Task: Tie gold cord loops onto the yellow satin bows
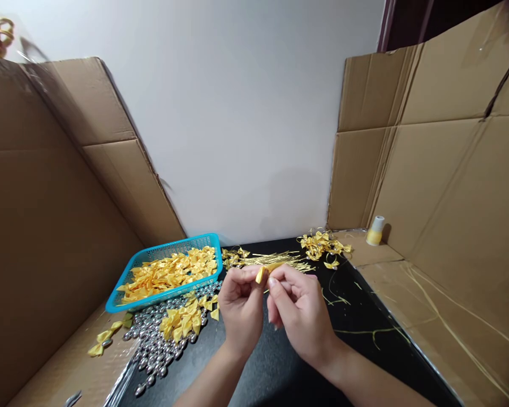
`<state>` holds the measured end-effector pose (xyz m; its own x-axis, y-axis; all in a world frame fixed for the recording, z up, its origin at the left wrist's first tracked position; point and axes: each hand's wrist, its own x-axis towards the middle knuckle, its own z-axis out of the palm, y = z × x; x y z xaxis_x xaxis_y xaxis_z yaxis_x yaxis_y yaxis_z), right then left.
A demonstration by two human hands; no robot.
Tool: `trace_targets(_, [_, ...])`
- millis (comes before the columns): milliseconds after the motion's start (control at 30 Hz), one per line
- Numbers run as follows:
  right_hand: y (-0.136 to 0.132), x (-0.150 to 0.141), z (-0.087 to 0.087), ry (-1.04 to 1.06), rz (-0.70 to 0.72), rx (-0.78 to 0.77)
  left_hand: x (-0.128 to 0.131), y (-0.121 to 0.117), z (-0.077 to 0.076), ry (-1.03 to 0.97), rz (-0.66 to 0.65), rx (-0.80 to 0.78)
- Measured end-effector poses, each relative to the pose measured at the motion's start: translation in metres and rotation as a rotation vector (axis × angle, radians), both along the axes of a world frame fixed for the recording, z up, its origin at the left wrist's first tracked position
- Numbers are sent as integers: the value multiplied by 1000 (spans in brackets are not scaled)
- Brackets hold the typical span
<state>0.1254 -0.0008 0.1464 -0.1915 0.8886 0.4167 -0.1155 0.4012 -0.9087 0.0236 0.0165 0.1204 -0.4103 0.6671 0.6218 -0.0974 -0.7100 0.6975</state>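
Note:
Over the black table (280, 367) my left hand (240, 308) and my right hand (299, 311) meet, both with fingers curled. Together they pinch a small yellow ribbon bow (261, 275) between their fingertips. Just beyond the hands lies a bundle of thin gold strings (275, 260). A blue plastic basket (123, 282) full of yellow bows stands to the left. In front of it lies a spread of silver beads (156, 347) with several loose yellow bows (182, 322) on top.
A pile of finished yellow bows (322, 246) lies at the table's far right. A small spool of yellow thread (375, 230) stands on cardboard at the right. Cardboard walls (441, 169) close in both sides, with a white wall (246, 113) behind. Stray gold threads (377, 333) trail right.

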Motion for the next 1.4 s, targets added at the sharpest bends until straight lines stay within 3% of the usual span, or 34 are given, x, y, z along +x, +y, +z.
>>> trace_targets(367, [2, 0, 1, 15, 22, -29, 1, 1, -4, -32, -51, 37])
trace_targets(500, [2, 0, 3, 34, 46, -78, -1, 4, -9, 41, 15, 100])
trace_targets(667, [4, 3, 3, 70, 101, -114, -11, 12, -14, 285, 140, 313])
trace_targets(1033, [9, 5, -11, 88, 206, 178, -37, 1, 9, 747, 384, 673])
trace_targets(1167, [17, 8, -12, 37, 208, 269, -45, -2, 10, 865, 390, 733])
trace_targets(1400, [25, 7, -12, 56, 89, 424, -48, -2, 5, 854, 347, 767])
